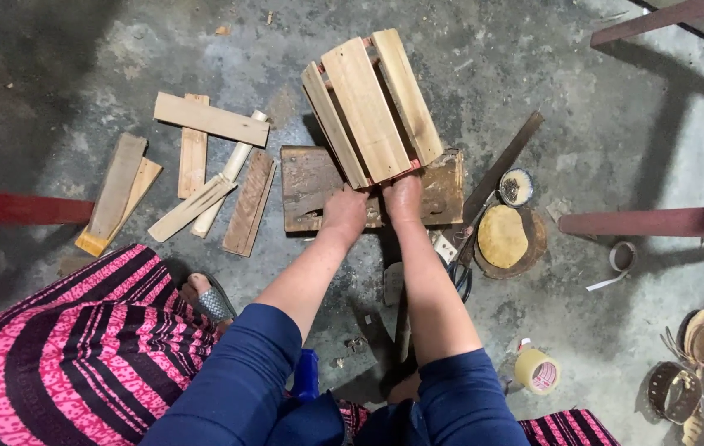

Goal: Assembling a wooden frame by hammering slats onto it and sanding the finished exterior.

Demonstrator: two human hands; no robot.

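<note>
One head-worn view, steeply downward and near, over both forearms onto the concrete floor [533, 91].

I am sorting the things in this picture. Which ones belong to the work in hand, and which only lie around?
In the work:
- slatted wooden panel, held at its near edge by the left hand and right hand
- dark wooden block under it

Lying around:
- loose wooden slats
- scissors
- tape roll
- small bowl
- round wooden piece

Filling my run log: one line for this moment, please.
left hand: grips slatted wooden frame | right hand: grips same frame | frame: on wooden block
</note>
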